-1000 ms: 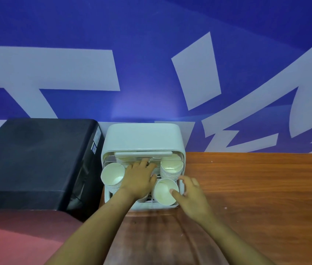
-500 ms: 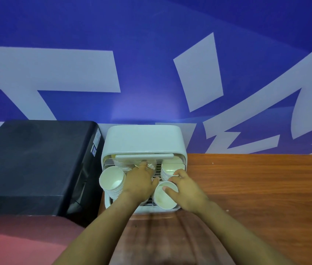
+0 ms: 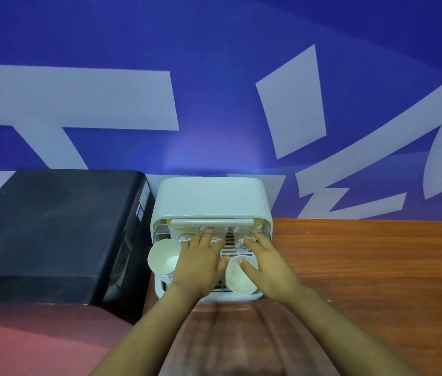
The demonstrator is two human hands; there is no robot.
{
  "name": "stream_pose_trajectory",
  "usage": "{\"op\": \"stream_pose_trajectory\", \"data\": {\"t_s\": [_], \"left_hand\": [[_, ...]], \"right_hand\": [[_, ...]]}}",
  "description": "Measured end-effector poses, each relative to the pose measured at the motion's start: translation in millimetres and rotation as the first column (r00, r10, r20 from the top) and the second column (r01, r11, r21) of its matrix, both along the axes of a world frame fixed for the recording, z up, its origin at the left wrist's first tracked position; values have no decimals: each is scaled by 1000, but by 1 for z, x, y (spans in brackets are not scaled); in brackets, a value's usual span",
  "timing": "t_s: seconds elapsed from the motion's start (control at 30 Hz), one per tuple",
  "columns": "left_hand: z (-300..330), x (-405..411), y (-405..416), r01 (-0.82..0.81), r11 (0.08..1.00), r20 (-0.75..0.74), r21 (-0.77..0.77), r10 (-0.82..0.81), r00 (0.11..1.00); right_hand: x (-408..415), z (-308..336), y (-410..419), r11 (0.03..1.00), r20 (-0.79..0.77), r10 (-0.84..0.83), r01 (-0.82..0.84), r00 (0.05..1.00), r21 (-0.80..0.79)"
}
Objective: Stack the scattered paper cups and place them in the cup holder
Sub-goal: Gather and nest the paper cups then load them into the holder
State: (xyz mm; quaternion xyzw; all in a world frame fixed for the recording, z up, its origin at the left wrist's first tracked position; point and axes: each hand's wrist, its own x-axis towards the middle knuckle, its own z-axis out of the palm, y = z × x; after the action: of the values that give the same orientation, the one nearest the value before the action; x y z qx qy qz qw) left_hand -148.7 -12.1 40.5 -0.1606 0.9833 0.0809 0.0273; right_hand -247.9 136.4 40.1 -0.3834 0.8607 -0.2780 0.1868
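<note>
Both hands are inside the white cup holder (image 3: 211,199) at the back-left of the wooden worktop (image 3: 377,267). Left hand (image 3: 201,263) lies flat, fingers straight, tips on the rear cup stacks (image 3: 184,234) under the raised lid. Right hand (image 3: 267,263) is also spread flat, fingers reaching the back right stack; its thumb touches the rim of the front right cup (image 3: 239,278). Neither hand grips anything. Another cup stack (image 3: 163,257) sits front left, leaning out. Black machine (image 3: 51,226) just beside the holder's left.
</note>
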Motion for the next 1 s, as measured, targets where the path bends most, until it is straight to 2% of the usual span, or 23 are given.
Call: {"op": "stream_pose_trajectory", "data": {"t_s": [0.07,0.13,0.27,0.37,0.67,0.87,1.0], "left_hand": [[1,10,4,39,999,-83,0,-38,996],[2,19,6,39,999,-97,-35,-42,994],[1,24,7,32,993,113,-113,-19,993],[4,21,5,18,987,170,-158,10,985],[4,-1,2,-6,996,56,-89,11,998],[5,9,0,-20,999,-30,-29,19,999],[3,41,-8,-21,999,-212,28,26,977]], "right_hand": [[9,3,15,1000,-25,-19,19,1000,-2],[20,6,27,994,-95,21,-11,995,105],[34,10,30,976,-135,90,-60,987,211],[35,8,20,970,-167,84,-42,982,240],[12,13,-14,950,-175,-147,188,974,250],[8,17,-8,930,-252,-95,177,963,323],[18,19,1,950,-292,-35,123,956,288]]}}
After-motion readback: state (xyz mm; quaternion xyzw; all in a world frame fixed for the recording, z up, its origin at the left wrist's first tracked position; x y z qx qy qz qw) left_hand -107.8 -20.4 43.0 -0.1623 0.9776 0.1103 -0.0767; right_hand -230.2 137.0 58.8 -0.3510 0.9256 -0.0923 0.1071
